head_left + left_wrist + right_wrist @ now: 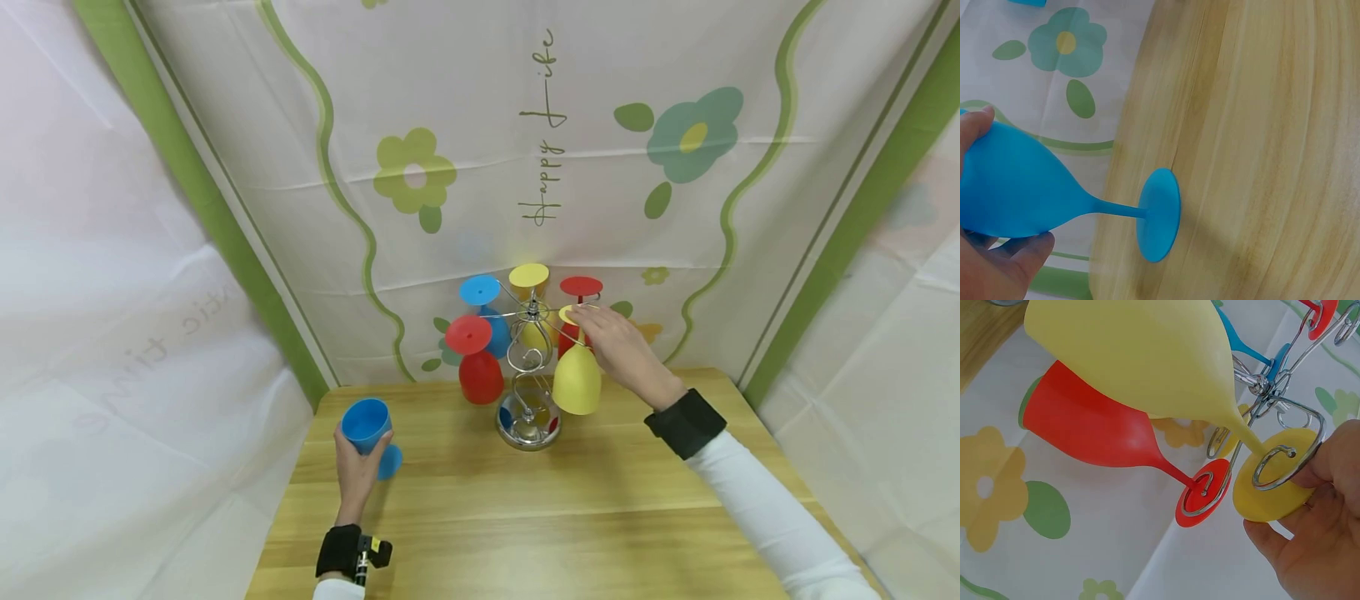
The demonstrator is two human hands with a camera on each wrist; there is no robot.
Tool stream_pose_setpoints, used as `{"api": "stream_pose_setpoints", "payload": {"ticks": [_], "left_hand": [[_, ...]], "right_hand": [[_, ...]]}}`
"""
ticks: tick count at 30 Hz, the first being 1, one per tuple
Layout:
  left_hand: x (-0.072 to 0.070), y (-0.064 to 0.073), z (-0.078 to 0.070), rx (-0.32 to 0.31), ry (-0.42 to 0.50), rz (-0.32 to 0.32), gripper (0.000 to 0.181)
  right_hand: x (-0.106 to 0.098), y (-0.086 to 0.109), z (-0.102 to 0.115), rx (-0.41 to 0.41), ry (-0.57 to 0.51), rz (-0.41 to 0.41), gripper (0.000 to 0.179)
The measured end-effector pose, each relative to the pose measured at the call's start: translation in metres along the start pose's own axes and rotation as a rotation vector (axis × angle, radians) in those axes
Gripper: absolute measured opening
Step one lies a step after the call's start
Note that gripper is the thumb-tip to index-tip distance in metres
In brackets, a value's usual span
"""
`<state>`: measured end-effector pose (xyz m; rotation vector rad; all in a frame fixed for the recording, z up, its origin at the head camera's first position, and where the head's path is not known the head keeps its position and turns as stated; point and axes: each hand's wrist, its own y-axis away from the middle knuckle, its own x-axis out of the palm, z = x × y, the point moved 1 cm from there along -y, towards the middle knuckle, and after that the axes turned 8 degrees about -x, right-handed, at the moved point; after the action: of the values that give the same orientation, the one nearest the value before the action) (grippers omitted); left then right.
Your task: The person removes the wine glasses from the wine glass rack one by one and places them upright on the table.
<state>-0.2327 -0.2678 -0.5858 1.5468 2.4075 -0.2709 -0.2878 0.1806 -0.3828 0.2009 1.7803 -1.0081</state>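
My left hand [357, 467] grips a blue plastic wine glass [1016, 181] round its bowl. Its mouth faces up in the head view, and its round foot [1160, 215] is over the table's left side. At the chrome wire rack [528, 367], my right hand [622, 350] pinches the foot [1269, 500] of a yellow wine glass [577, 381]. That glass hangs upside down, its stem within a curled wire hook [1291, 465]. Just behind it hangs a red wine glass [1097, 419], its foot resting on another hook.
Also upside down on the rack are another red glass [480, 375], a blue glass [480, 290] and a second yellow glass [529, 276]. The rack's round base [528, 433] stands on the wooden table [480, 517]. Printed white curtains [465, 100] enclose the back and sides.
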Motion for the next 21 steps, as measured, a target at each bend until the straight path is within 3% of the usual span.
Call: {"api": "stream_pose_setpoints", "payload": {"ticks": [21], "left_hand": [[0.001,0.000,-0.001,-0.004,0.006,0.001,0.097]], "right_hand": [[-0.011,0.020,-0.016,0.059,-0.022,0.054,0.051]]}}
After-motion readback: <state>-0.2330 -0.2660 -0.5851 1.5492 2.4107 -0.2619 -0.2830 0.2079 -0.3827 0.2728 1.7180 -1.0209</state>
